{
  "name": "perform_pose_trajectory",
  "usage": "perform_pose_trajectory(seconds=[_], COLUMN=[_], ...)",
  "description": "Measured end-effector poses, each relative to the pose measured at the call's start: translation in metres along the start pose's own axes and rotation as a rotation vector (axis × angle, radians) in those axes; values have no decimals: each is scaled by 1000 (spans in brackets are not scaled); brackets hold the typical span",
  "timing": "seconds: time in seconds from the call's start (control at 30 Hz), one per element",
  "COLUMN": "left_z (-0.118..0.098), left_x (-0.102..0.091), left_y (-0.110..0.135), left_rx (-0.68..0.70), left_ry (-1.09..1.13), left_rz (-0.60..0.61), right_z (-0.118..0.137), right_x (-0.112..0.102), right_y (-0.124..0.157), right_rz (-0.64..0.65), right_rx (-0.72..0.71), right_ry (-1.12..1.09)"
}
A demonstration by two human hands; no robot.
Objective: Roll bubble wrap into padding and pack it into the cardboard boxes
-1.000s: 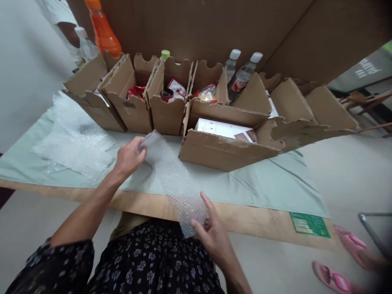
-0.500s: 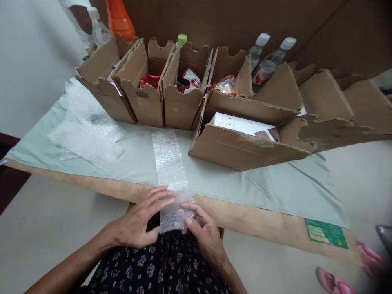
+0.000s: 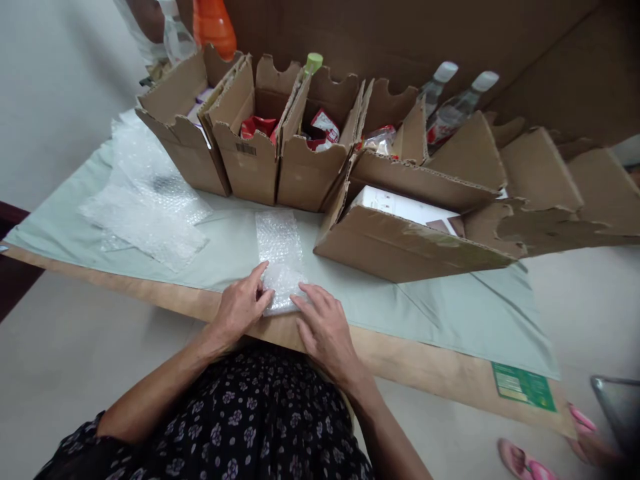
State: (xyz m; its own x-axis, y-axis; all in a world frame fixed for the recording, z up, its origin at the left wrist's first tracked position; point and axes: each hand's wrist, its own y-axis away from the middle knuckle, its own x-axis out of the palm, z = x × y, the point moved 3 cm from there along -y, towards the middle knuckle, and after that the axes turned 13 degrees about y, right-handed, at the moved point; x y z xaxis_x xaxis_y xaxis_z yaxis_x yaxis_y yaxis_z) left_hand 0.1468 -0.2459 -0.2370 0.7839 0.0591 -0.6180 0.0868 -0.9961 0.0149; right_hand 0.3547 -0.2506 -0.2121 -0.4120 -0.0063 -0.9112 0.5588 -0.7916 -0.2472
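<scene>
A narrow strip of bubble wrap (image 3: pixel 279 248) lies on the pale green cloth (image 3: pixel 430 307) at the table's near edge. Its near end is folded or rolled over. My left hand (image 3: pixel 241 307) presses on that folded end from the left, fingers stretched flat. My right hand (image 3: pixel 323 327) presses it from the right, fingers flat as well. Just beyond the strip stand open cardboard boxes (image 3: pixel 255 163) with red packets inside.
A larger open box (image 3: pixel 400 240) with a white carton inside sits right of the strip. More bubble wrap sheets (image 3: pixel 145 200) lie at the left. Bottles (image 3: pixel 457 107) and an orange bottle (image 3: pixel 214 23) stand behind. Pink slippers (image 3: pixel 523 461) are on the floor at right.
One second ago my hands held the strip stretched in the air. It was laid flat on the cloth, and both hands have now moved forward, folding its near end onto the table.
</scene>
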Motion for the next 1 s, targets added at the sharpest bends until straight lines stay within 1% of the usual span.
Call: perform_pose_trajectory(seconds=[0.07,0.13,0.2,0.23,0.27,0.33,0.37,0.43,0.47,0.5,0.53,0.6,0.63,0.67,0.73,0.8,0.83,0.87,0.93,1.0], left_z=[0,-4,-11,-15,-19,-25,-26,-25,-22,-19,-16,-11,-9,-8,-7,-8,-9,-10,-12,-11], left_x=[1,-3,-12,-16,-19,-22,-22,-20,-19,-18,-16,-13,-11,-10,-10,-12,-14,-16,-19,-20], left_y=[3,9,19,25,31,41,44,45,42,38,33,23,19,16,16,21,24,28,35,34], left_rx=[10,64,174,243,314,428,457,441,404,357,312,251,240,237,250,287,319,357,417,416], left_ry=[-44,-54,-42,-33,-23,4,22,62,78,90,96,83,67,47,12,-5,-4,1,22,48], left_rz=[-7,-52,-136,-158,-152,-72,-28,2,-7,-19,-27,-35,-37,-40,-60,-92,-96,-90,-35,20], right_z=[-2,-3,-2,-1,1,5,6,5,3,2,0,-1,0,1,6,8,8,6,1,-3], right_x=[12,16,13,9,4,-3,-5,-4,-3,-2,-3,-5,-7,-7,-4,1,4,5,7,7], right_y=[-8,-14,-18,-19,-21,-23,-25,-27,-27,-27,-26,-21,-18,-15,-12,-13,-15,-16,-20,-22], right_rz=[64,79,77,80,91,135,164,202,190,145,74,-96,-155,-174,-111,-25,-3,2,15,35], right_rx=[-65,-93,-110,-119,-128,-126,-109,-62,-34,-4,22,62,66,54,-14,-79,-89,-80,-31,18], right_ry=[87,119,117,104,81,15,-18,-60,-59,-39,-7,73,107,131,148,133,112,77,-27,-102])
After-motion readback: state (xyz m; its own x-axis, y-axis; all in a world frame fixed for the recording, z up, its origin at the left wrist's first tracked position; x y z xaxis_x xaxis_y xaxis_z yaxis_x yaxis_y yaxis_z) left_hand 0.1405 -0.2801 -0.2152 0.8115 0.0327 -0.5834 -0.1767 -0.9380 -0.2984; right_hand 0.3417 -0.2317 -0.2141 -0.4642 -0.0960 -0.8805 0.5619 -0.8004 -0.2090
